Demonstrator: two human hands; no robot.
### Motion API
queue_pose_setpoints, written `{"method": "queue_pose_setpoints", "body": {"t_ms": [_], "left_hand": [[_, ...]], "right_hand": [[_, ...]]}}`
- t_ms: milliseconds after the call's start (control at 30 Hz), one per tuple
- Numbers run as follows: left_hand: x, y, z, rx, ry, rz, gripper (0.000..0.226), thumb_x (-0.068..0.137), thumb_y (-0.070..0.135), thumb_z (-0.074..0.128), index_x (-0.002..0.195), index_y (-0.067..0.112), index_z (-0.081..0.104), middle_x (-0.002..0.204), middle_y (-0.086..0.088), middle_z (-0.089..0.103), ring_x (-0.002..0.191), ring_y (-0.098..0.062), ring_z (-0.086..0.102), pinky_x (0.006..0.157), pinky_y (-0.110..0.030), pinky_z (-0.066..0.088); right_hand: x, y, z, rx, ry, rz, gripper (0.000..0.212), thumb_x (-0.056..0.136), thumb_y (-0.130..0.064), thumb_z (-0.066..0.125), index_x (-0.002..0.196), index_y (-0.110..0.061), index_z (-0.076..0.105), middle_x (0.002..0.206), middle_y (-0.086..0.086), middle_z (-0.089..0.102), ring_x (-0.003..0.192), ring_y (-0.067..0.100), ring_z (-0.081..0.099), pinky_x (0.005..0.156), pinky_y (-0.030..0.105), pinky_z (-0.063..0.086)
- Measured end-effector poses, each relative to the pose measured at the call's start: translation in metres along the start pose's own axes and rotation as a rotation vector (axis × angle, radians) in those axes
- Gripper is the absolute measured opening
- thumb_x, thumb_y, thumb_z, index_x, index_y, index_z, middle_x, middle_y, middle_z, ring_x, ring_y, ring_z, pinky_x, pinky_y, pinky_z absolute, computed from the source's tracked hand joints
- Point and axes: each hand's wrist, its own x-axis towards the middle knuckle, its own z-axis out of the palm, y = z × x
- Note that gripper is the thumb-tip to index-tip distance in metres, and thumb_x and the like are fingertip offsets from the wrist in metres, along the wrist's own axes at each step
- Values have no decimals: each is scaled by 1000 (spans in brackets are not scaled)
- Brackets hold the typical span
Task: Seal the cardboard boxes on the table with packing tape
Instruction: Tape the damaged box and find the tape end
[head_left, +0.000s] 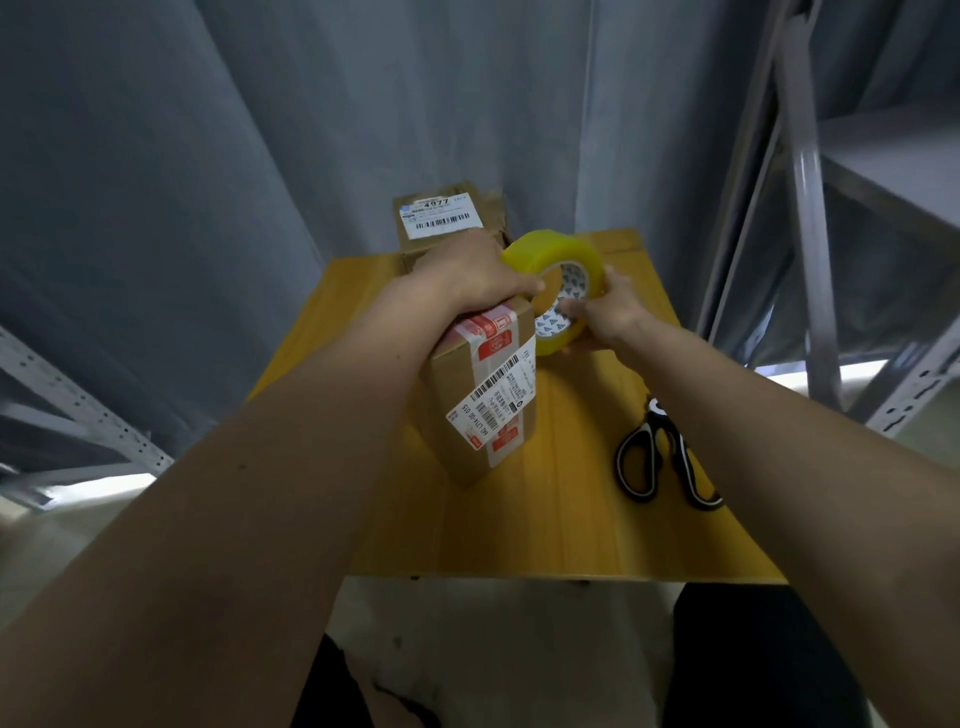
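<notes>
A brown cardboard box (457, 415) with red-and-white tape and a barcode label stands in the middle of the yellow table (561, 519). My left hand (467, 275) rests on the box's far top end, its thumb touching the tape. A yellow roll of packing tape (556, 254) is held upright just right of the box top by my right hand (602, 312), whose fingers curl around the roll's lower rim and core. A second cardboard box (441, 218) with a white label stands behind, at the table's far edge.
Black-handled scissors (660, 457) lie on the table's right side. Grey metal shelving (810, 208) rises to the right and another rack (78, 410) runs along the left. A grey curtain hangs behind the table.
</notes>
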Motion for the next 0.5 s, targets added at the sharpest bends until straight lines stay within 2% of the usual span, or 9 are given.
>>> {"method": "queue_pose_setpoints", "body": {"t_ms": [67, 167, 233, 300, 333, 400, 500], "left_hand": [[4, 9, -2, 21, 0, -4, 44, 71, 59, 74, 78, 19, 58, 75, 1, 63, 68, -13, 61, 57, -29, 47], [9, 14, 3, -43, 18, 4, 48, 75, 58, 72, 97, 15, 64, 88, -2, 67, 78, -17, 64, 74, -36, 54], [8, 11, 5, -44, 10, 5, 52, 79, 60, 67, 104, 15, 64, 93, -3, 68, 83, -20, 65, 83, -40, 54], [7, 5, 7, -64, 14, 11, 51, 81, 60, 64, 107, 16, 62, 94, -2, 67, 86, -20, 64, 85, -42, 53], [7, 1, 7, -98, 25, 9, 50, 82, 59, 64, 108, 17, 62, 92, 0, 66, 85, -19, 63, 86, -42, 53], [6, -4, 8, -153, 63, 4, 44, 82, 56, 66, 106, 20, 59, 83, 5, 60, 79, -16, 60, 82, -39, 52], [7, -4, 9, -136, 86, 15, 38, 80, 58, 66, 97, 26, 54, 79, 9, 56, 75, -11, 56, 65, -32, 45]], "right_hand": [[2, -1, -3, -32, 33, -23, 43, 91, -11, 64, 129, -16, 45, 116, 13, 61, 87, 29, 67, 64, 42, 60], [2, -3, -5, -73, 45, -49, 42, 91, -10, 64, 128, -15, 47, 119, 15, 61, 100, 34, 65, 78, 50, 58], [2, -2, -10, -64, 13, -30, 43, 90, -10, 66, 128, -13, 47, 118, 15, 62, 99, 34, 66, 79, 51, 58], [1, 0, -20, -76, -28, 15, 44, 88, -12, 69, 127, -11, 47, 111, 15, 63, 90, 31, 68, 74, 45, 59], [-1, 1, -26, -137, -40, 43, 41, 87, -14, 71, 122, -8, 49, 104, 15, 64, 82, 30, 68, 70, 42, 60], [-5, 5, -39, -416, -66, 105, 27, 85, -15, 73, 102, 0, 58, 88, 18, 67, 66, 29, 67, 64, 39, 60], [-19, 10, -50, -880, -182, 219, 25, 87, -19, 70, 81, 4, 62, 70, 19, 68, 55, 28, 68, 52, 33, 57]]}}
